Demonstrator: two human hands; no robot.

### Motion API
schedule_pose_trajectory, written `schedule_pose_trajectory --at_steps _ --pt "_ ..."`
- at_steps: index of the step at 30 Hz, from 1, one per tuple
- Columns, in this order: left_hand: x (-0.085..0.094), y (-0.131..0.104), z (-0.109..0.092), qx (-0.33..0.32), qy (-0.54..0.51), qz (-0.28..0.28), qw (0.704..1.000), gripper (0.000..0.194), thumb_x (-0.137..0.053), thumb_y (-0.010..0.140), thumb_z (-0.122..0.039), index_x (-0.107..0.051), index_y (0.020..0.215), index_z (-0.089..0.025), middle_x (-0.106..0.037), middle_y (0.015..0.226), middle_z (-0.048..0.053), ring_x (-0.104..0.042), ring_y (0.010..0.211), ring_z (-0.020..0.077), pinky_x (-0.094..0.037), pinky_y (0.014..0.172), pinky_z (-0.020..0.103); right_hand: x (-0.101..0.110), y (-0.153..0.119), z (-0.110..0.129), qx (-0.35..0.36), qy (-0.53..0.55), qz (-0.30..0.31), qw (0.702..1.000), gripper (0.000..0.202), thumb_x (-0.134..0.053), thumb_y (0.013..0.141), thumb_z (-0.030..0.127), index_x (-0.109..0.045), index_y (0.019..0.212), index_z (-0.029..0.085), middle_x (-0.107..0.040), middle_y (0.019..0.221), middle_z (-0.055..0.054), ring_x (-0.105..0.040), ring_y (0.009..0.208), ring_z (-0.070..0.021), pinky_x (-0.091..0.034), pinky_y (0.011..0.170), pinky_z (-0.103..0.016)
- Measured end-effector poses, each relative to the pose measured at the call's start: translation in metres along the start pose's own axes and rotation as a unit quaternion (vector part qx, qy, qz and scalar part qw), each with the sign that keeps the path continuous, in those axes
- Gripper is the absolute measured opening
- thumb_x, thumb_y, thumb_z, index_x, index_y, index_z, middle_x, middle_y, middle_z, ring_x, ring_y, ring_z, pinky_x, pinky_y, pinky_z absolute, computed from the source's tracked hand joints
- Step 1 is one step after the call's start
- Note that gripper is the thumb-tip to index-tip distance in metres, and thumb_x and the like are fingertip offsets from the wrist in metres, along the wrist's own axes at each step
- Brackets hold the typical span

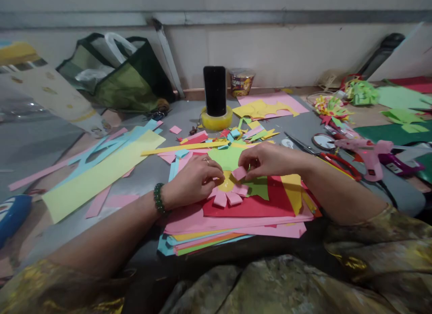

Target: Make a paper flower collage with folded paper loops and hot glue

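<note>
A paper flower [227, 183] with a yellow round middle and several pink looped petals lies on a red sheet [243, 209]. My left hand [197, 176], with a green bead bracelet at the wrist, has its fingers curled onto the flower's left edge. Between the thumb and fingers of my right hand [266, 161] is a pink paper petal [239, 173], held at the flower's upper right. Under the red sheet is a stack of coloured paper [189, 221]. Green paper [229, 158] shows behind both hands.
Behind my hands stand a phone [215, 91] on a tape roll [218, 120] and a snack cup [241, 82]. Scissors [339, 165] and a pink glue gun [367, 156] lie at right. Paper strips [101, 170], a green bag [131, 79] and a tumbler [50, 86] are at left.
</note>
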State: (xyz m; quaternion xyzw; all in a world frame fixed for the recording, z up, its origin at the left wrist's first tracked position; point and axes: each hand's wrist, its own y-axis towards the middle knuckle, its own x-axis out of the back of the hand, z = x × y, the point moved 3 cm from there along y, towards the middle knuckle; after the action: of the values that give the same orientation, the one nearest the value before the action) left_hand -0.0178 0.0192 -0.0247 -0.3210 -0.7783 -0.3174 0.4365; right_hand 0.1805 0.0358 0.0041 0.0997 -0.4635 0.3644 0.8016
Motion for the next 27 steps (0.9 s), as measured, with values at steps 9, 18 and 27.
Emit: schedule_pose_trajectory --at_steps 9,18,27 --pt "-0.0045 -0.0014 -0.0005 0.011 0.038 0.05 0.998 0.032 -0.045 0.091 -0.018 -0.076 0.095 -0.022 -0.076 0.102 0.007 -0.061 0.09 0.0224 -0.042 0.087 0.039 -0.0046 0.0001 0.0009 -0.004 0.019 0.027 0.999 0.009 -0.075 0.079 0.021 -0.07 0.085 0.016 -0.071 0.071 0.0 -0.061 0.063 -0.0109 -0.042 0.059 -0.021" --pt "-0.0057 -0.0031 -0.0001 0.014 0.041 0.067 0.997 0.035 -0.041 0.098 -0.023 -0.076 0.101 -0.024 -0.073 0.104 0.007 -0.062 0.093 0.0225 -0.04 0.085 0.038 -0.0074 -0.0003 -0.001 -0.017 0.011 0.048 0.999 0.01 -0.075 0.08 0.021 -0.073 0.089 0.017 -0.073 0.076 0.0 -0.061 0.065 -0.0109 -0.041 0.059 -0.021" --pt "-0.0051 -0.0036 -0.0042 0.021 0.055 0.078 0.995 0.036 -0.04 0.095 -0.019 -0.076 0.101 -0.023 -0.072 0.105 0.008 -0.061 0.092 0.0227 -0.04 0.086 0.04 -0.0089 0.0003 0.001 -0.02 -0.017 0.061 0.998 0.014 -0.077 0.081 0.026 -0.076 0.092 0.017 -0.074 0.083 -0.002 -0.061 0.069 -0.0124 -0.041 0.06 -0.022"
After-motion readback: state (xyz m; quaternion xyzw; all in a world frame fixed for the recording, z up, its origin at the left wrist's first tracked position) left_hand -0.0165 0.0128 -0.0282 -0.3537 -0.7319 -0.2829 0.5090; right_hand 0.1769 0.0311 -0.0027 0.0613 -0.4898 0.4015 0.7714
